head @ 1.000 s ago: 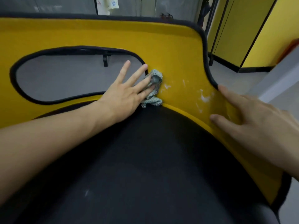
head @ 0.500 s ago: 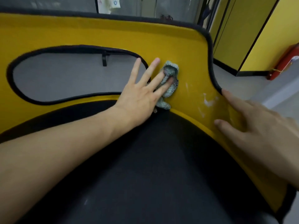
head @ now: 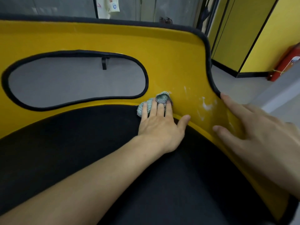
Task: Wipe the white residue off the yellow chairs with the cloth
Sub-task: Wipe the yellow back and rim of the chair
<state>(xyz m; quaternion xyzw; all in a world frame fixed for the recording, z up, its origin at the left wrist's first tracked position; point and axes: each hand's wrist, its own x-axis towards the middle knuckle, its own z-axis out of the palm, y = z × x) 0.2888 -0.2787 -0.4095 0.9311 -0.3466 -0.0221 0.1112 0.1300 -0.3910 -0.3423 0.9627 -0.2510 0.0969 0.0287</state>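
With straight fingers pressing rather than clasping, the left hand (head: pixel 159 125) has dragged the cloth (head: pixel 162 99) down the yellow chair (head: pixel 170 54) to its seat seam, while the right hand (head: pixel 259 135), its grip open, braces the edge and the white residue (head: pixel 207 105) between them remains unwiped.

**Sheen, weave and chalk**

We see the yellow chair back (head: pixel 162 51) as hard, smooth plastic with a soft sheen. Its black edging (head: pixel 209 62) looks matt and slightly fuzzy. The black seat pad (head: pixel 81 143), across the lower frame, reads as matt fabric. The cloth (head: pixel 162 97) is a coarse, checked weave. The white residue (head: pixel 207 106) lies in dull, chalky smears at centre right. Through the cut-out we see a matt grey floor (head: pixel 73 78).
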